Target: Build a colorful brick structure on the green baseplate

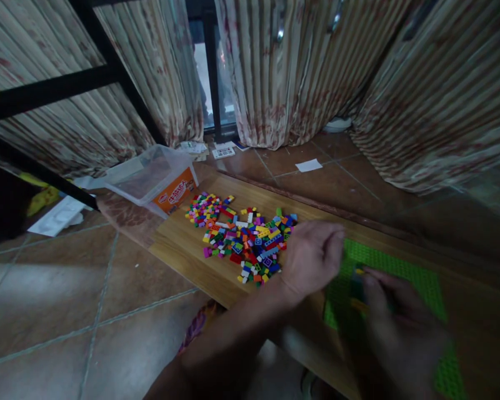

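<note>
**Both hands at the green baseplate, brick pile just beyond**

Closest to me, my right hand [395,322] is low in the frame, dim and blurred, lying over the green baseplate [425,283]. Its fingers are drawn together around a small stack of bricks [357,289], dark with yellow showing at top and bottom, that sits on the plate's near-left part. I can't tell exactly which fingertips touch it; the blur swallows that.

Just past it, my left hand [312,255] comes in across the wooden board [183,250], forearm stretching back toward the bottom edge. The knuckles face up, the fingers are curled loosely and bunched together, their tips at the left edge of the baseplate. Whether they hold a brick, I can't tell from here.

The baseplate lies flat on the right part of the board, studs up, running off toward the lower right corner.

Left of my left hand, touching its wrist side, the loose pile of small bricks [244,236] spreads over the board: red, blue, yellow, green, magenta, white, all mixed.

Further out, at the board's far left corner, a clear plastic tub [150,175] with an orange label lies tipped on its side, open toward the left.

Beyond that, brown floor tiles [58,300], scraps of paper [309,165], and striped curtains [291,72] hanging to the floor.
</note>
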Demonstrator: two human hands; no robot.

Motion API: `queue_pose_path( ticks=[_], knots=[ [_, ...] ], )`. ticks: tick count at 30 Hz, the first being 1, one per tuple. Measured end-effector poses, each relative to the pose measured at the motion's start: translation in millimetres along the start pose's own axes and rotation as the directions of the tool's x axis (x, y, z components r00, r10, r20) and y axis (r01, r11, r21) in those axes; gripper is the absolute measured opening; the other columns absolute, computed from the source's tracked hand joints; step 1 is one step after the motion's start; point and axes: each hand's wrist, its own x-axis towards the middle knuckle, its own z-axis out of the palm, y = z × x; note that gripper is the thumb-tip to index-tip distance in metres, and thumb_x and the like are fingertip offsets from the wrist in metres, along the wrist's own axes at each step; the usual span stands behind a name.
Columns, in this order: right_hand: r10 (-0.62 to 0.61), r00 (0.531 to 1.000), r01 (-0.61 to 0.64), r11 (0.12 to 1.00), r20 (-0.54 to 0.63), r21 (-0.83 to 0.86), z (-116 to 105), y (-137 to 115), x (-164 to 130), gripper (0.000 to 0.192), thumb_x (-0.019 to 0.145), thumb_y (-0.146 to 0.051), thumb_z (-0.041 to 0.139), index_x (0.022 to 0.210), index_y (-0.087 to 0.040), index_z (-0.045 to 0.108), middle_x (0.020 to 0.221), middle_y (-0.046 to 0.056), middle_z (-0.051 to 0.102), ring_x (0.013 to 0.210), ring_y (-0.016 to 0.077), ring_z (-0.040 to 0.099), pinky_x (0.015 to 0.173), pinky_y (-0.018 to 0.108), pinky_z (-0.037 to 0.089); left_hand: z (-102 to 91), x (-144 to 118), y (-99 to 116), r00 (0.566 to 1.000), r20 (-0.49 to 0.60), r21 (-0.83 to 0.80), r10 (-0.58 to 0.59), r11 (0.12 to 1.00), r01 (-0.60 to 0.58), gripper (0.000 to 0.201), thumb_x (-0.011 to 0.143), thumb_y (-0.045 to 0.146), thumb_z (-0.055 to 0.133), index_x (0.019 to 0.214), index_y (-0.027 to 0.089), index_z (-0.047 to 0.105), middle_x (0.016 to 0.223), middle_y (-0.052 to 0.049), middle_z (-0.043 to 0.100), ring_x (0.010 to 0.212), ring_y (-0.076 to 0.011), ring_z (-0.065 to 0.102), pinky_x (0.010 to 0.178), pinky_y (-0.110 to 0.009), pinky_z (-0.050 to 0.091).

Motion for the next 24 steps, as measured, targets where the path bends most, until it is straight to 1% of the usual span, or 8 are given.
queue_pose_path(
  ticks=[2,3,5,7,9,12,16,24],
  knots=[
    [-0.149,0.978,0.139,0.987,0.143,0.08,11.2,-13.0,-9.7,0.013,0.09,-0.032,0.059,0.096,-0.025,0.069,0.093,0.003,0.071,0.086,0.0192,0.067,0.076,0.031,0.052,-16.2,13.7,-11.6,0.978,-0.179,-0.098,-0.107,0.991,0.091,0.021,0.096,0.024,0.047,0.092,0.017,0.067,0.09,-0.008,0.071,0.086,-0.0178,0.065,0.082,-0.034,0.052],
    [-0.215,0.951,0.192,0.974,0.223,0.122,16.8,-19.3,-14.6,0.012,0.09,-0.03,0.06,0.098,-0.025,0.068,0.093,0.002,0.07,0.085,0.0174,0.067,0.075,0.029,0.052,-25.0,20.1,-17.5,0.962,-0.222,-0.157,-0.159,0.98,0.126,0.019,0.095,0.024,0.049,0.091,0.018,0.067,0.089,-0.006,0.071,0.084,-0.0166,0.065,0.08,-0.032,0.052],
    [-0.295,0.894,0.239,0.951,0.338,0.196,27.9,-30.3,-24.4,0.013,0.09,-0.027,0.062,0.102,-0.025,0.066,0.094,0.001,0.069,0.084,0.0153,0.066,0.073,0.027,0.052,-43.5,30.8,-28.5,0.903,-0.327,-0.273,-0.278,0.943,0.191,0.016,0.092,0.024,0.054,0.084,0.017,0.066,0.081,-0.004,0.069,0.076,-0.0142,0.064,0.071,-0.028,0.052],
    [-0.336,0.838,0.262,0.939,0.429,0.224,38.6,-37.5,-33.2,0.013,0.089,-0.025,0.063,0.102,-0.025,0.065,0.094,0.001,0.068,0.085,0.0154,0.066,0.073,0.027,0.052,-62.3,38.5,-37.8,0.87,-0.359,-0.336,-0.337,0.917,0.216,0.016,0.09,0.023,0.056,0.079,0.017,0.065,0.074,-0.002,0.067,0.069,-0.0119,0.061,0.065,-0.024,0.051],
    [-0.353,0.802,0.29,0.935,0.482,0.203,47.9,-40.8,-39.7,0.011,0.088,-0.024,0.063,0.098,-0.024,0.065,0.091,0.001,0.068,0.084,0.0167,0.065,0.072,0.028,0.051,-79.5,43.0,-44.6,0.848,-0.406,-0.349,-0.342,0.915,0.202,0.015,0.089,0.021,0.055,0.079,0.017,0.065,0.074,-0.001,0.067,0.066,-0.0101,0.06,0.063,-0.022,0.05],
    [-0.329,0.794,0.309,0.943,0.511,0.127,56.9,-40.7,-42.9,0.009,0.085,-0.024,0.067,0.094,-0.023,0.065,0.085,0.001,0.067,0.079,0.019,0.064,0.069,0.031,0.05,-97.2,45.0,-50.3,0.817,-0.452,-0.338,-0.359,0.916,0.216,0.014,0.088,0.02,0.056,0.08,0.016,0.066,0.072,-0.001,0.067,0.064,-0.0092,0.06,0.061,-0.02,0.049],
    [-0.267,0.798,0.262,0.961,0.54,0.088,59.7,-39.2,-38.9,0.008,0.085,-0.028,0.069,0.09,-0.022,0.064,0.085,0.002,0.065,0.08,0.0194,0.063,0.069,0.031,0.048,-102.7,44.5,-51.7,0.808,-0.458,-0.348,-0.369,0.912,0.219,0.013,0.086,0.02,0.057,0.079,0.017,0.067,0.068,0.0,0.065,0.062,-0.0089,0.059,0.06,-0.02,0.049],
    [-0.224,0.793,0.219,0.973,0.567,0.078,63.1,-35.3,-36.4,0.008,0.092,-0.029,0.058,0.09,-0.023,0.062,0.088,0.002,0.065,0.083,0.0191,0.062,0.071,0.031,0.047,-94.6,44.4,-46.9,0.821,-0.39,-0.358,-0.416,0.89,0.282,0.013,0.087,0.021,0.057,0.08,0.016,0.068,0.072,-0.001,0.068,0.062,-0.0086,0.06,0.061,-0.021,0.05]
  ],
)
